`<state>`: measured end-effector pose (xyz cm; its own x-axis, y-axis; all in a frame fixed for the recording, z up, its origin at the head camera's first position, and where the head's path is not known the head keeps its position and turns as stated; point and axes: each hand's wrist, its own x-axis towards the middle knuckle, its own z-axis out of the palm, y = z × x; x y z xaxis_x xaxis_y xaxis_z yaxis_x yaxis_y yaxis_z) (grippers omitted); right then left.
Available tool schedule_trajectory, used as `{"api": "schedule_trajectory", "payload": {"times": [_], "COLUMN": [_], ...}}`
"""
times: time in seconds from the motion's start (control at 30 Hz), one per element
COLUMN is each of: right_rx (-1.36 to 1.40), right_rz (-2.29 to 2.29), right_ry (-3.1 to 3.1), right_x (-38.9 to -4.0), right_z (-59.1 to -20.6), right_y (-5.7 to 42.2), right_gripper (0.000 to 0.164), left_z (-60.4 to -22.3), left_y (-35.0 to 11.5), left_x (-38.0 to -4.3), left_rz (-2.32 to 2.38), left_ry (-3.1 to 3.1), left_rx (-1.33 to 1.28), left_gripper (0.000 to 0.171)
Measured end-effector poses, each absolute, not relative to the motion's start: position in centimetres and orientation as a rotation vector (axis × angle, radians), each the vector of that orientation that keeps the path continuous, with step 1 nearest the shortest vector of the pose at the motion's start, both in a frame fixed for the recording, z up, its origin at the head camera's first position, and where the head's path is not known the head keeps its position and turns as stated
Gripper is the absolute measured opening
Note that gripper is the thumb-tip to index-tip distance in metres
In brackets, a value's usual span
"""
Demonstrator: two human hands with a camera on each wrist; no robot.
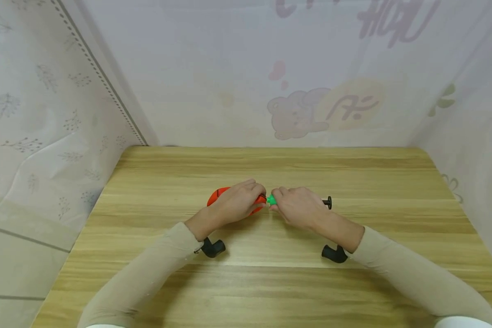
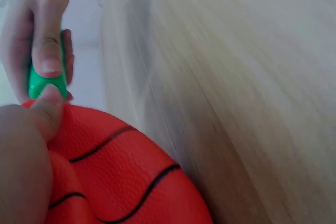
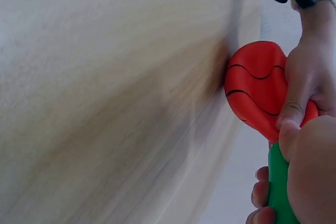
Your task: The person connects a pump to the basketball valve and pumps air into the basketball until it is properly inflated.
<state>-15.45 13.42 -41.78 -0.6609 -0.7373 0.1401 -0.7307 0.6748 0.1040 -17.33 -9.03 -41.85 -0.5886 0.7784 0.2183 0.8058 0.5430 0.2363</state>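
Note:
My left hand (image 1: 239, 200) grips a red toy basketball (image 1: 215, 196) with black lines, thumb on top. The ball looks soft and partly collapsed, dented in the right wrist view. Facing it, my right hand (image 1: 299, 206) wraps round the green barrel of a small hand pump (image 3: 281, 187). A black handle (image 1: 329, 202) sticks out past the right hand's wrist side. The pump's green tip meets the ball between both hands, and the left thumb lies close by it in the left wrist view. Fingers hide the exact joint.
Below the hands lies a wood-grain table (image 1: 270, 291). Black wrist camera mounts (image 1: 213, 248) sit under each forearm. A pale printed curtain (image 1: 213, 91) hangs behind the table's far edge, with more patterned cloth at both sides.

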Motion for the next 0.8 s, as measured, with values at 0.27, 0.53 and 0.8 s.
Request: {"api": "schedule_trajectory", "payload": {"times": [0.27, 0.53, 0.8], "right_rx": [1.193, 1.126, 1.057], "right_rz": [0.026, 0.19, 0.207], "right_ry": [-2.76, -2.783, -2.908], "right_x": [-15.6, -15.8, -16.2], "right_z": [-41.7, -41.1, -40.0], "right_y": [13.6, 13.7, 13.8], "right_gripper": [0.031, 0.032, 0.047], "left_z": [-41.6, -40.9, -40.8], "left_y": [-9.0, -9.2, -9.5], "left_x": [-17.6, -18.2, -18.5], "left_rz": [-0.483, -0.338, -0.216], "left_ry": [-2.703, -2.664, -2.629], "left_rx": [-1.386, -1.382, -1.359], "left_gripper": [0.022, 0.032, 0.037]}}
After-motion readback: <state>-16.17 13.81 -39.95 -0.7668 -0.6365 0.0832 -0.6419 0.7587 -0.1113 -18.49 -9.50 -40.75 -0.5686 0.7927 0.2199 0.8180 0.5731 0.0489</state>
